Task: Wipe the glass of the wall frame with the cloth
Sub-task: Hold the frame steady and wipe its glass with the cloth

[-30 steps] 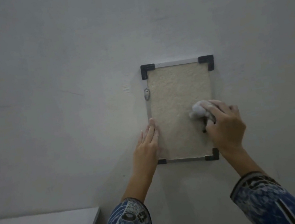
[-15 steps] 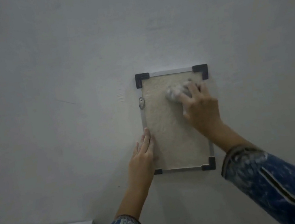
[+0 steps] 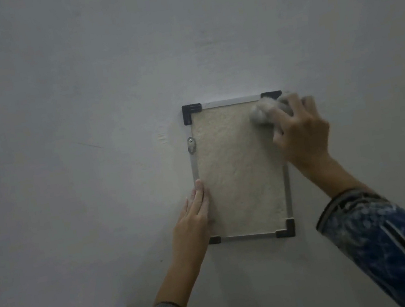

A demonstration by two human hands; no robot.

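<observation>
Right hand (image 3: 300, 137) fingers clench balled fuzzy grey cloth (image 3: 264, 113) at rectangular frame (image 3: 287, 188) top-right corner; left hand (image 3: 192, 219) fingers flat, extended on speckled glass (image 3: 240, 174) edge

A single head-worn wide-angle camera faces the wall (image 3: 83, 92) square-on at close range, at arm's reach. The frame (image 3: 249, 235) sits slightly toward 3 o'clock of centre, forearms entering from 5 and 6 o'clock.

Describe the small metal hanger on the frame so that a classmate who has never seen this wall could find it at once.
Start at the pale wall and find the upright frame with black corners. Follow its left edge down from the top corner. The metal hanger is the small silvery teardrop tab there, above the left hand, the only shiny piece on that rail.
</observation>
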